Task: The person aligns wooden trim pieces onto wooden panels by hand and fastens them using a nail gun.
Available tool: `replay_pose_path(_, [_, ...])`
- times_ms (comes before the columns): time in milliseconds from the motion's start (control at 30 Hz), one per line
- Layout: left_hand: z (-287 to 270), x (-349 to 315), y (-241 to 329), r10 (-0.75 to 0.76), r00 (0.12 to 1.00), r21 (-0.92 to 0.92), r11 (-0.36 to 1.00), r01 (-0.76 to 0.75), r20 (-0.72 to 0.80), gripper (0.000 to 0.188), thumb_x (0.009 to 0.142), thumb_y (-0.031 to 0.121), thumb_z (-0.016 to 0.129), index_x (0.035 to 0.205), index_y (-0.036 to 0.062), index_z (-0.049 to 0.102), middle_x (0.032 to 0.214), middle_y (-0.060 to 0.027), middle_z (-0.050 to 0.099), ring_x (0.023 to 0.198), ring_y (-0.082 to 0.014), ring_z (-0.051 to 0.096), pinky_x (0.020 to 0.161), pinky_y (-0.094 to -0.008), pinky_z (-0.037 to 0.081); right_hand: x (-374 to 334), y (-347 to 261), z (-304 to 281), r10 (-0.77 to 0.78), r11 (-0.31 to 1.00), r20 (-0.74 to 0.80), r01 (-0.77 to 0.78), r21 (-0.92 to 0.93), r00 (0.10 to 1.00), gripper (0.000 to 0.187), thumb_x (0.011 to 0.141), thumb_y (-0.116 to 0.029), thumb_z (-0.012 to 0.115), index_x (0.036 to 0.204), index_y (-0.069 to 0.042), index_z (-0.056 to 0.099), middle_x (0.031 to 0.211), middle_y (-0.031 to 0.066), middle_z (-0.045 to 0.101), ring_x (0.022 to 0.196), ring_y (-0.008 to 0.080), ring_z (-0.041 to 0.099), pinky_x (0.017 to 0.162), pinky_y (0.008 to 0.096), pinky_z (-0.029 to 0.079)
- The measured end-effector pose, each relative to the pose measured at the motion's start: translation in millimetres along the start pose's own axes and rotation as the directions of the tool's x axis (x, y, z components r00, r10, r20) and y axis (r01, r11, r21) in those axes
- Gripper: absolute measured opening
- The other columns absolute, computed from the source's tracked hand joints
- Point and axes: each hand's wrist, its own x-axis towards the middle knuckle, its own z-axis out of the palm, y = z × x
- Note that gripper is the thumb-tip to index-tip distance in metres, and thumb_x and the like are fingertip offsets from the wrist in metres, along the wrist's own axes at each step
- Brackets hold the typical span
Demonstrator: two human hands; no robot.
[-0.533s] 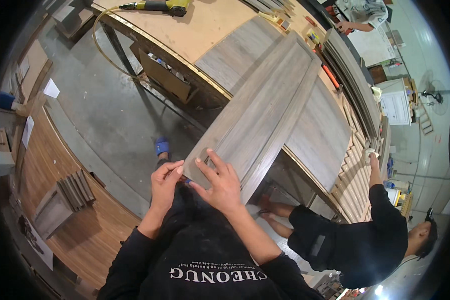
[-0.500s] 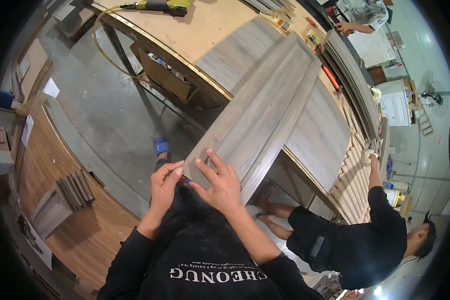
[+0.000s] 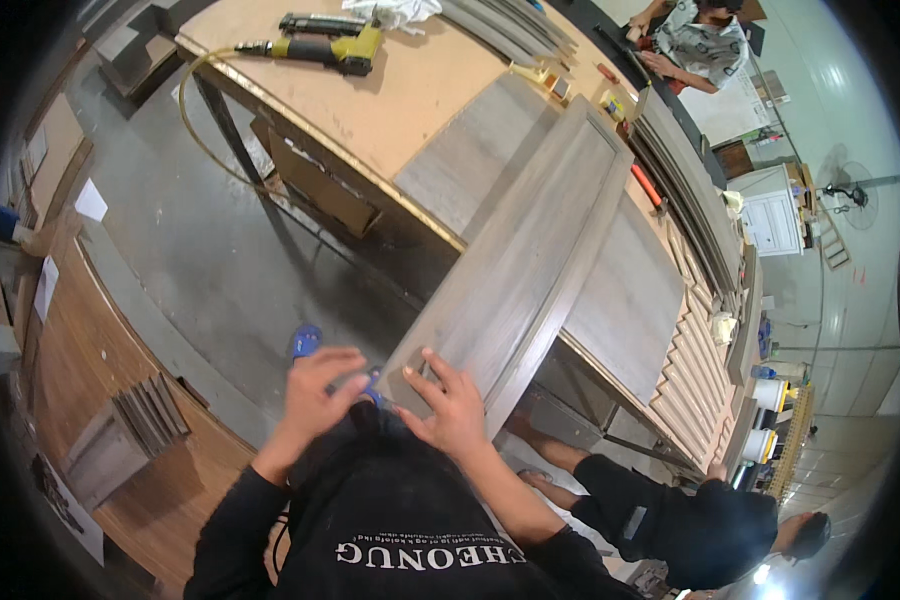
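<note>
A long grey wood-grain framed panel [image 3: 530, 240] slants across the bench, its near end jutting out over my lap. My right hand [image 3: 450, 405] is on that near end, its fingers spread over the top face and its thumb by the end edge. Under those fingertips shows a small brownish flat piece [image 3: 417, 372], too covered to name. Just left of the panel's near corner, my left hand [image 3: 320, 395] hangs in the air, fingers apart and a little blurred, holding nothing.
Flat grey boards [image 3: 625, 300] lie beneath the panel on the bench [image 3: 270, 40]. A yellow-green air tool [image 3: 335, 48] with a hose rests at the far left. Slatted strips [image 3: 685, 370] line the right side. A co-worker in black [image 3: 660, 515] stands right; another person [image 3: 700, 50] works beyond.
My left hand has come off the panel's corner and moved slightly left, its fingers opening. The right hand stays on the panel's end. The view has shifted; the co-worker in black has lowered an arm.
</note>
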Motion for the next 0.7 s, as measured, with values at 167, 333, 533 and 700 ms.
replay_pose_path(167, [-67.5,170.5,-9.3,0.210,0.965,0.200,0.964,-0.178,-0.157,0.022,0.080,0.008,0.062,0.100,0.0009,0.064,0.101,-0.0141,0.065,0.096,-0.0263,0.060,0.081,-0.0337,0.047,-1.6,-0.9,-2.0,0.023,0.997,-0.027,-0.025,-0.072,0.999,0.052,0.065,-0.031,0.077,0.114,-0.018,0.062,0.131,0.0049,0.050,0.075,0.0226,0.053,0.068,0.0307,0.048])
replay_pose_path(333, [-91.6,353.8,-102.6,0.320,0.946,0.808,0.571,-0.148,-0.052,0.055,0.074,0.006,0.061,0.127,0.0075,0.047,0.122,-0.0170,0.049,0.112,-0.0365,0.048,0.095,-0.0424,0.041,10.4,-6.6,-5.6,0.084,0.992,0.014,-0.082,-0.092,0.996,0.053,0.063,-0.028,0.076,0.113,-0.019,0.062,0.131,0.0043,0.050,0.076,0.0219,0.053,0.068,0.0307,0.048])
replay_pose_path(533, [-90.0,416.8,-111.1,0.193,0.956,0.854,0.436,-0.284,0.220,0.051,0.069,0.005,0.057,0.118,0.0071,0.043,0.102,-0.0197,0.056,0.100,-0.0389,0.053,0.086,-0.0459,0.043,25.1,-4.3,-5.4,0.123,0.985,-0.027,-0.125,-0.119,0.992,0.054,0.061,-0.026,0.077,0.112,-0.019,0.062,0.132,0.0042,0.050,0.076,0.0216,0.053,0.069,0.0310,0.047])
replay_pose_path(700, [-108.7,341.3,-64.5,0.182,0.919,0.662,0.647,-0.379,0.349,0.047,0.070,0.016,0.068,0.114,0.0070,0.052,0.099,-0.0164,0.062,0.095,-0.0355,0.058,0.081,-0.0411,0.045,24.8,-1.4,1.6,0.121,0.984,-0.065,-0.129,-0.120,0.990,0.053,0.056,-0.024,0.078,0.107,-0.017,0.065,0.129,0.0076,0.052,0.074,0.0206,0.054,0.070,0.0313,0.046])
